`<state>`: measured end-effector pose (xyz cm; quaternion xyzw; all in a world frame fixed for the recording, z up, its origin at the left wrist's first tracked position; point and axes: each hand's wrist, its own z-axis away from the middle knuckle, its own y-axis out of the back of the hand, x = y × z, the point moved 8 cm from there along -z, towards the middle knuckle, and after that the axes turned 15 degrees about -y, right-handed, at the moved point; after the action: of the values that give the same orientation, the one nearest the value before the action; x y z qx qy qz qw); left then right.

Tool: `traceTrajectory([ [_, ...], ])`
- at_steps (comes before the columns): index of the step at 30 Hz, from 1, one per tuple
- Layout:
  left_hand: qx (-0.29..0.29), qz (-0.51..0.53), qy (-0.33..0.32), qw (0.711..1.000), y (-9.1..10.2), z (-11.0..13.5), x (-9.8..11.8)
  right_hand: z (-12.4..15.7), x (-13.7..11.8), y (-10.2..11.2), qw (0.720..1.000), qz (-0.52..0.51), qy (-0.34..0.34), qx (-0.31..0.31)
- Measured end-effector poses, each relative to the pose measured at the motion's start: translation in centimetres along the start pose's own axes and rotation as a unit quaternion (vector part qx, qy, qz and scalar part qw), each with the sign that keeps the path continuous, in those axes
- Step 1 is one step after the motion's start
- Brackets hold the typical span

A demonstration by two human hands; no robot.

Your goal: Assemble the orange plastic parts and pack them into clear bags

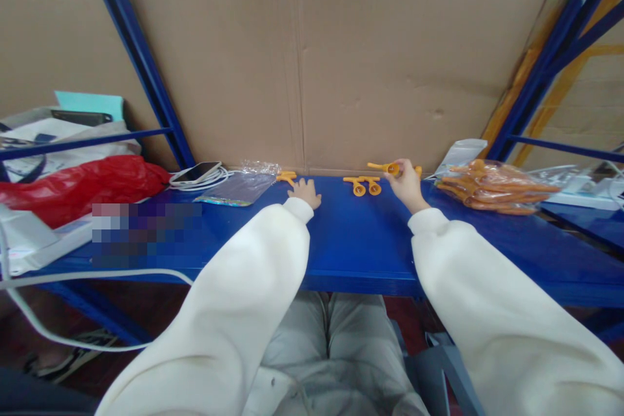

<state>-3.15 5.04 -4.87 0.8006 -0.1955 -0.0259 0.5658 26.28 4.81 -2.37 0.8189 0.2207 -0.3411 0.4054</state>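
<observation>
My right hand [407, 183] is closed on an orange plastic piece with a round cup and a slim handle [378, 167], raised slightly at the back of the blue table [361, 247]. Just left of it lie two similar orange plastic pieces [366, 187], side by side, with round cups facing me. Another bit of orange [418, 171] shows right behind my right fingers, partly hidden. My left hand [305, 193] lies with fingers apart on the tabletop and holds nothing visible. Beside its fingertips is a forked orange plastic piece [286, 177].
A clear plastic bag of orange pieces [497, 187] lies at the right. Flat clear packaging [238, 187], a phone [197, 172] and a coiled white cable [214, 181] are at left, near a red bag [92, 188]. Cardboard [341, 78] walls the back, between blue posts [139, 55].
</observation>
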Motion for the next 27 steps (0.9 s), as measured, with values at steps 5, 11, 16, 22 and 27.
traceTrajectory([
  [5, -0.08, -0.042, 0.056, 0.994, -1.5, 0.1, -1.2, 0.2, 0.9, 0.4, 0.993, 0.114, -0.038, 0.017],
  [11, -0.129, -0.031, 0.042, 0.99, -2.2, 0.1, -0.9, 0.4, 1.9, -0.6, 0.981, 0.169, -0.088, -0.03],
  [16, -0.122, -0.021, 0.04, 0.992, -1.8, 0.3, -0.8, 0.7, 2.2, -1.5, 0.969, 0.211, -0.097, -0.084],
  [22, -0.125, -0.013, 0.025, 0.992, -1.8, 0.3, -1.0, 1.4, 1.4, -2.1, 0.958, 0.254, -0.081, -0.103],
  [27, -0.147, -0.03, -0.005, 0.989, -1.8, -0.1, -0.7, 1.9, 1.6, -3.9, 0.936, 0.294, -0.065, -0.185],
])
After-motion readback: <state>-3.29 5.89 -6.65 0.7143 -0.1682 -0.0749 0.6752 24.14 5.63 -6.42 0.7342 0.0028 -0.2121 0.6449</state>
